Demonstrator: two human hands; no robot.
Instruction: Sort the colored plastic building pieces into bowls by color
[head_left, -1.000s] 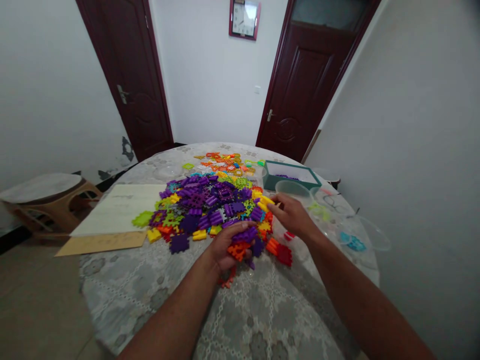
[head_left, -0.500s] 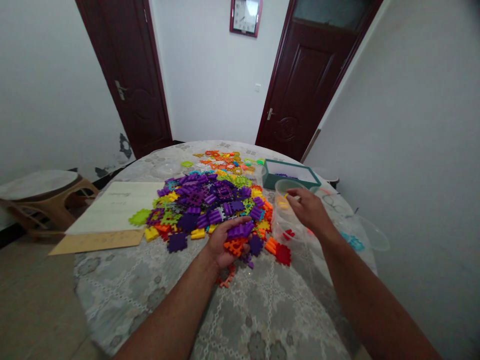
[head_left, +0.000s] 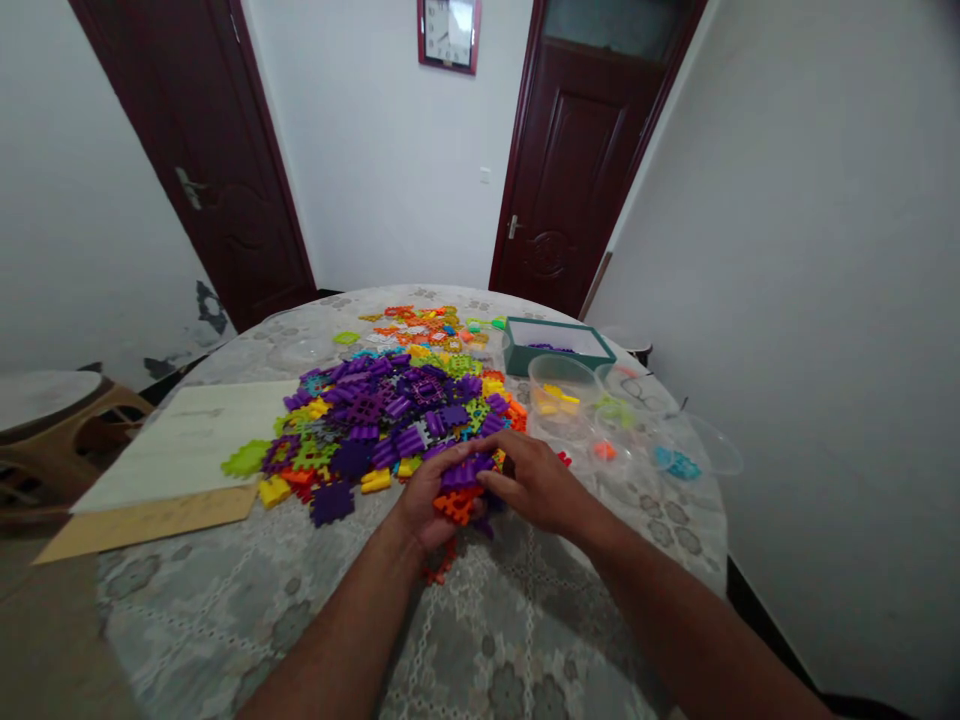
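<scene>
My left hand (head_left: 429,502), palm up, is closed around a few interlocking plastic building pieces. On top is a ridged purple piece (head_left: 463,473), with an orange toothed piece (head_left: 457,506) under it. My right hand (head_left: 536,480) reaches in from the right, thumb and fingers curled onto the purple piece; the fingertips are partly hidden. Beyond both hands spreads a heap of mixed building pieces (head_left: 367,408), mostly purple, with lime, yellow and orange ones. Below my left hand an orange-pink piece (head_left: 441,566) lies on the table.
Clear tubs stand to the right, one with yellow pieces (head_left: 559,400), others with orange (head_left: 604,451) and blue ones (head_left: 676,462). Behind them is a green-rimmed box (head_left: 600,355). Paper (head_left: 180,430) and a cardboard strip (head_left: 150,520) lie left on the round table (head_left: 315,640).
My right hand has moved left from the tub of yellow pieces to the pieces in my left hand. The view has turned slightly right; my left hand keeps its hold.
</scene>
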